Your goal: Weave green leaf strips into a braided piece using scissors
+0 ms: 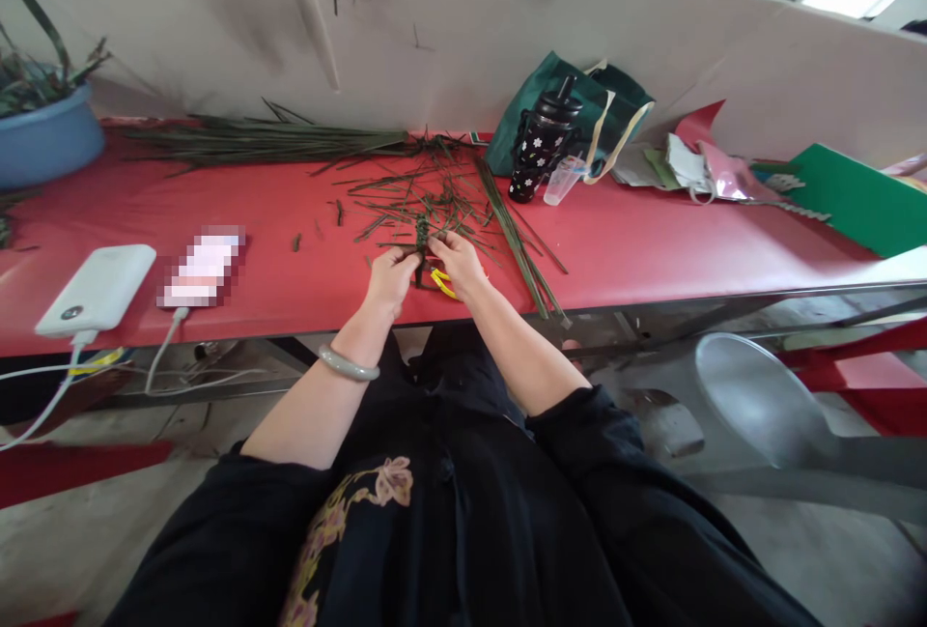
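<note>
- Fingers point(411, 260), L hand point(391, 284): pinched on lower part of dk-green plaited piece point(421, 229).
- Fingers, R hand point(463, 265): pinched at right edge of same piece, approx. level w/ L; exact finger placement too small to tell.
- Dk-green plaited piece: 1 pc., held upright betw. both hands, ctr of frame, near front edge of red worktop point(282, 202).
- Yellow-handled tool: 1, just below R hand, partly hidden; type unclear.
- Loose strands point(441, 197): qty. many, scattered crosswise beyond the hands, upper ctr.
- Strand bundle, long point(290, 142): along back of worktop, upper left.
- Strand bundle, short point(516, 245): slanting to front edge, right of R hand.
- Bangle point(349, 364): 1, pale, L wrist.
- Tumbler point(536, 149): 1, blk w/ white flowers, upright, upper right of ctr; clear cup point(561, 183) just beside, tilted; dk-green bag point(518, 115) behind.
- Papers point(688, 163) & green folder point(861, 197): upper right.
- Power bank point(101, 289): white, w/ cable, far left; phone point(203, 270) next to it, screen blurred, also cabled.
- Planter point(50, 136): blue, w/ plant, upper left.
</note>
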A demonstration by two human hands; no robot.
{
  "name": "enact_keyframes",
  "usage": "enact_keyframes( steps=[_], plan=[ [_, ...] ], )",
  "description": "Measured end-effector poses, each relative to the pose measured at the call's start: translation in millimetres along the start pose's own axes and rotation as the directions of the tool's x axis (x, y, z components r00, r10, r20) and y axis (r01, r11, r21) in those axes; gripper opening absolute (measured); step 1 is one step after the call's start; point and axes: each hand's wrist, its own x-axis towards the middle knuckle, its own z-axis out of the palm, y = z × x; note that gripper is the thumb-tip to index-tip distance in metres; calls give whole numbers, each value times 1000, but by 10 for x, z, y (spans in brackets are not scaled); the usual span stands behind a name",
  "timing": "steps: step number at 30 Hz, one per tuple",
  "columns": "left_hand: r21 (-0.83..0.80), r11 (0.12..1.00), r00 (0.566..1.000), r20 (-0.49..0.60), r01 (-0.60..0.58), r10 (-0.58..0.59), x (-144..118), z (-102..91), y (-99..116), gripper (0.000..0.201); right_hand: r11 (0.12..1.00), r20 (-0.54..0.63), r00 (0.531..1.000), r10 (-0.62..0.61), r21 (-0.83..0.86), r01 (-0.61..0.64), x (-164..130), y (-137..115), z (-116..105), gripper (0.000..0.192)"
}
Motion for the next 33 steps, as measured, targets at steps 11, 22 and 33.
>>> enact_keyframes(
  steps=[11,22,33],
  plan=[
    [47,997,995,71,64,-67,-14,-24,-49,19,998,55,997,61,31,-63,-24,105,-65,19],
    [-80,992,993,-65,95,-100,5,-70,-37,30,995,6,997,74,-69,-74,-124,192,-105,22],
    [-157,978,981,-114,136,-154,-69,-12,33,27,976,100,995,14,-217,8,-101,330,-88,11]
  ],
)
